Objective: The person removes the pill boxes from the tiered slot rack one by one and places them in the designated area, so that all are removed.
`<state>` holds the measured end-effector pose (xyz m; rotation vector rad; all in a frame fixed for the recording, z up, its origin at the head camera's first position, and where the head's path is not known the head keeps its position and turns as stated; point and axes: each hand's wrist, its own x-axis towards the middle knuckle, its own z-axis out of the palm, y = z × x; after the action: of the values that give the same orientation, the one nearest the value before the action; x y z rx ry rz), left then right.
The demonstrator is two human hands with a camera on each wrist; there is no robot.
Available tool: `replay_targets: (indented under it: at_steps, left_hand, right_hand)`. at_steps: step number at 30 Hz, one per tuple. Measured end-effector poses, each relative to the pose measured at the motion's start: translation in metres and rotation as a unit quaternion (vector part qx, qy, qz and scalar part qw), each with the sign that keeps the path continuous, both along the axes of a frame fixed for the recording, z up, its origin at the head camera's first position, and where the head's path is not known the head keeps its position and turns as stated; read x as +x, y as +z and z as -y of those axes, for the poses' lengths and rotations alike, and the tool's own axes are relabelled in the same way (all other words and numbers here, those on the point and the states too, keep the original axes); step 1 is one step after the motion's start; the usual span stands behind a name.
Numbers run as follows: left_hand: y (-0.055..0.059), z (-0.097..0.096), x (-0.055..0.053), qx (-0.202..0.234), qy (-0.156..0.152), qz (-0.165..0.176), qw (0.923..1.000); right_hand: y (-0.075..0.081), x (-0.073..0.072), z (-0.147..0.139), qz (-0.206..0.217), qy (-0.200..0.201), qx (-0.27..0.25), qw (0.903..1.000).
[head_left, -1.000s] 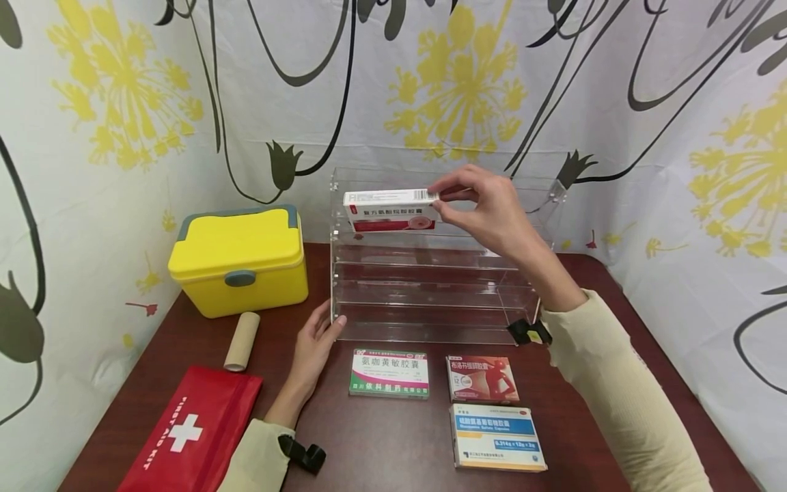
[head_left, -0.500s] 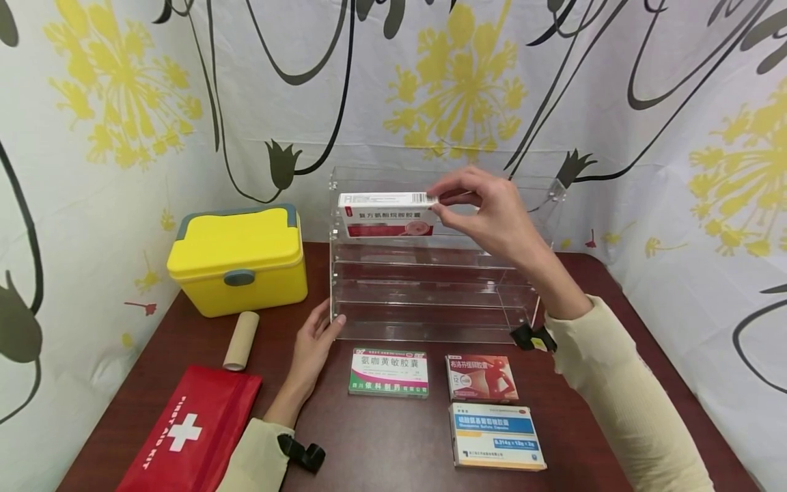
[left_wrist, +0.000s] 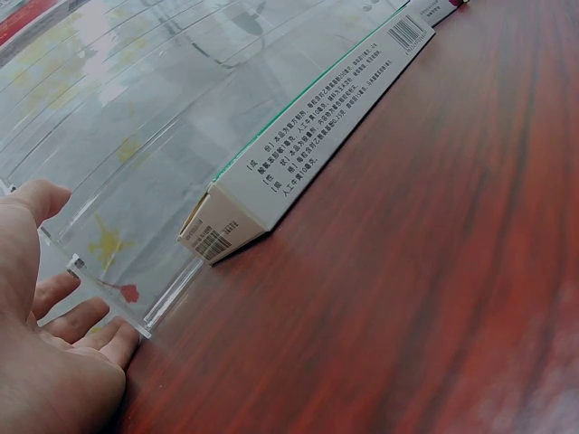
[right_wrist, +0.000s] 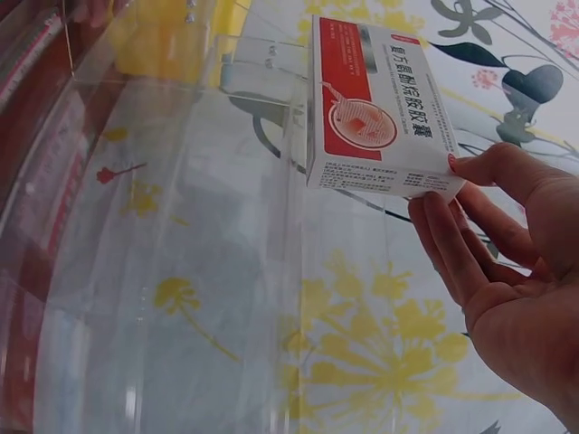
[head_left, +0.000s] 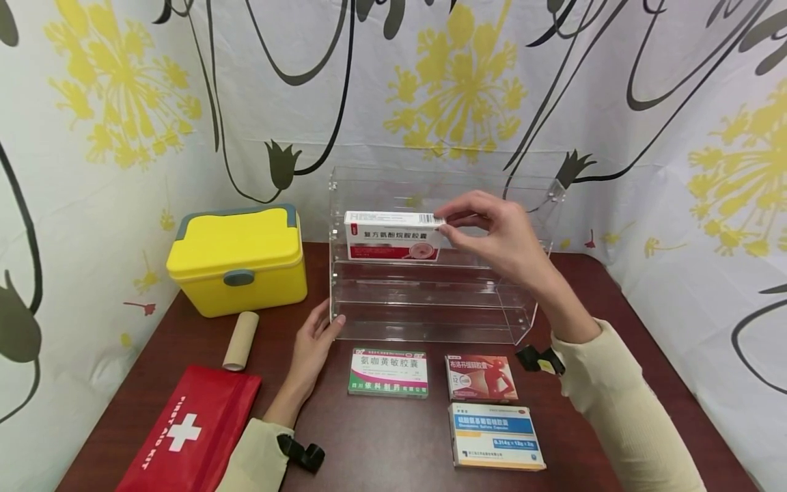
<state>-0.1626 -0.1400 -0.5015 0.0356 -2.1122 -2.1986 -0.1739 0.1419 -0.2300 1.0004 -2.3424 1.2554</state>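
Observation:
My right hand pinches a white and red medicine box by its right end, thumb in front and fingers behind. The box stands upright in front of an upper tier of the clear acrylic display rack. In the right wrist view, the box's lower edge shows close to a clear tier. My left hand holds the rack's lower left side, the side panel's edge between thumb and fingers. A green and white medicine box lies flat before the rack; its long printed side faces the left wrist view.
A red medicine box and a blue and white one lie at front right. On the left stand a yellow lidded box, a cardboard tube and a red first aid pouch. Patterned cloth hangs behind.
My right hand has lowered the white and red box from the rack's top toward an upper tier, and the box has come upright. The left hand has stayed at the rack's side.

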Motion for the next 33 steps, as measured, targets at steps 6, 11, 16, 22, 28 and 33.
replay_targets:
  at_steps: [6, 11, 16, 22, 28, 33]
  left_hand:
    - [0.0, 0.0, 0.0, 0.003, -0.001, -0.001, 1.0]
    - [0.001, -0.001, 0.0, 0.001, 0.001, 0.005, 1.0]
    - [0.002, -0.001, 0.0, 0.002, 0.003, 0.001, 1.0]
    - [0.003, -0.001, 0.0, 0.002, 0.0, 0.004, 1.0]
    - [0.002, 0.0, 0.001, -0.002, -0.003, 0.01, 0.9999]
    - [0.001, 0.001, 0.0, -0.002, -0.004, 0.009, 0.9999]
  right_hand:
    - [-0.014, 0.008, -0.005, 0.013, 0.011, -0.002, 0.9999]
    - [-0.028, 0.012, -0.007, 0.033, 0.018, 0.001, 0.9993]
    - [-0.042, 0.016, -0.008, 0.061, 0.023, -0.007, 0.9978]
    - [-0.061, 0.02, -0.008, 0.071, 0.036, -0.009, 0.9968]
    - [-0.08, 0.026, -0.009, 0.096, 0.037, -0.019, 0.9945]
    - [-0.095, 0.032, -0.011, 0.127, 0.037, -0.024, 0.9909]
